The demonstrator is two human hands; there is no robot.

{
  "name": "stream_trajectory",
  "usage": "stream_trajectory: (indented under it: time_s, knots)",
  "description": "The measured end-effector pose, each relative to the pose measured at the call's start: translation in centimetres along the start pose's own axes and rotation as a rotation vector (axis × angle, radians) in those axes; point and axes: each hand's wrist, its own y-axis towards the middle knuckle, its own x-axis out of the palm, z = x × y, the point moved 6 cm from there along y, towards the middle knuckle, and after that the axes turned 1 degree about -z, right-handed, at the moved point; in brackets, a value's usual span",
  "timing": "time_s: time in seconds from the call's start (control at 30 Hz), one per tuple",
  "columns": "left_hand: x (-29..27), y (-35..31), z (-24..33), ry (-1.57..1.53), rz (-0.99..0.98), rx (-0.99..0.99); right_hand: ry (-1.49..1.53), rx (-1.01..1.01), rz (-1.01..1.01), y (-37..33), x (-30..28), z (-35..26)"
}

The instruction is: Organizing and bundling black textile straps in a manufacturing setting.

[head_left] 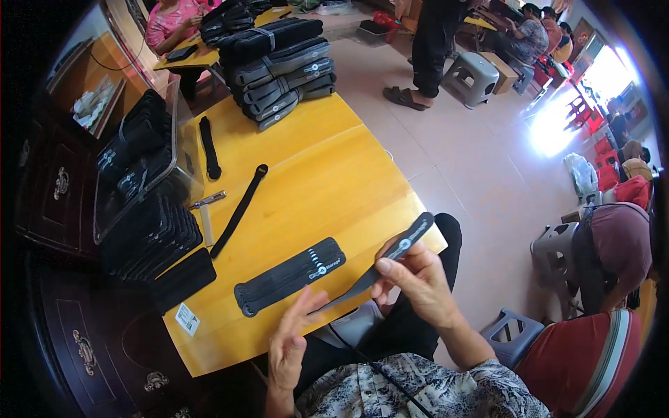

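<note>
My right hand [420,282] pinches a long dark grey strap [362,280] with a round white mark near its rounded end, held up over the table's near right edge. The strap's other end runs down toward my left hand [291,338], whose fingers are stretched out and apart; whether they touch it I cannot tell. Just beyond lies a fanned stack of matching straps [286,277] with white print. Two loose black straps, a longer one [240,209] and a shorter one [208,148], lie farther off on the yellow table [313,174].
Bundled grey straps [282,76] are piled at the table's far end. A clear bin [182,150] with black bundles stands at the left, near a pen-like tool [208,200] and a white label [187,320]. A grey stool [474,79] and other people are around.
</note>
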Motion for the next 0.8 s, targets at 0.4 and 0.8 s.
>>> stream_trajectory:
  time_s: [0.4,0.8]
  knots:
    - [-1.2,-3.6,-3.2,-0.228,0.326,-0.288,-0.009,0.122,-0.085,-0.5,-0.2,3.3]
    - [-3.7,-4.0,-3.2,-0.17,0.421,-0.415,0.018,0.109,0.023,-0.3,-2.4,3.6]
